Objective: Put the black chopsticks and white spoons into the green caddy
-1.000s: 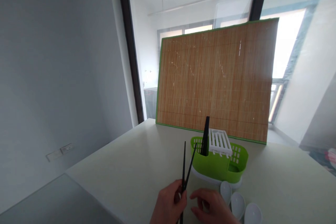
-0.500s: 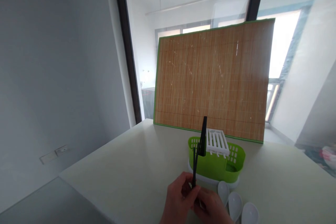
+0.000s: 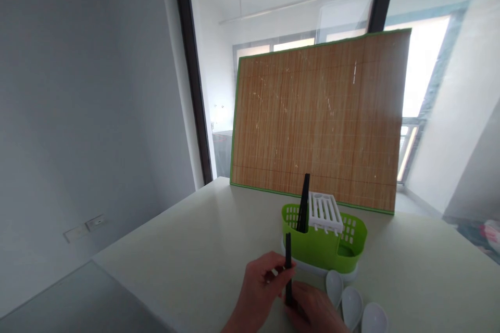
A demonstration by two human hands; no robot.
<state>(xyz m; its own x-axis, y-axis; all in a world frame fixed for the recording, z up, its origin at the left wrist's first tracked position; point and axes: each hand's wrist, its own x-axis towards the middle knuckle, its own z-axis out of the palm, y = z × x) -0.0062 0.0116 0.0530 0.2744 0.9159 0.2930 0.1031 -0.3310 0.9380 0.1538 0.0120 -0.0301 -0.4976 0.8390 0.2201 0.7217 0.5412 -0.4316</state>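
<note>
A pair of black chopsticks (image 3: 288, 252) stands nearly upright, pinched near the middle by my left hand (image 3: 260, 283). My right hand (image 3: 312, 309) closes round their lower end. Just behind is a green basket (image 3: 316, 250) on a white base, with a white slotted rack (image 3: 325, 212) across its top. More black chopsticks (image 3: 303, 203) lean in the basket's left compartment. Beside my right hand lie three white spoons, the nearest to the basket (image 3: 334, 287), a middle one (image 3: 352, 306) and one at the bottom edge (image 3: 374, 318).
The pale table (image 3: 187, 244) carries all of this. A bamboo mat (image 3: 316, 119) with green edging stands upright along its back, before a glass partition. A grey wall with a socket (image 3: 96, 222) is on the left.
The held chopsticks have come together and sit a little lower. My left hand has shifted slightly left, and my right hand is now around their lower end.
</note>
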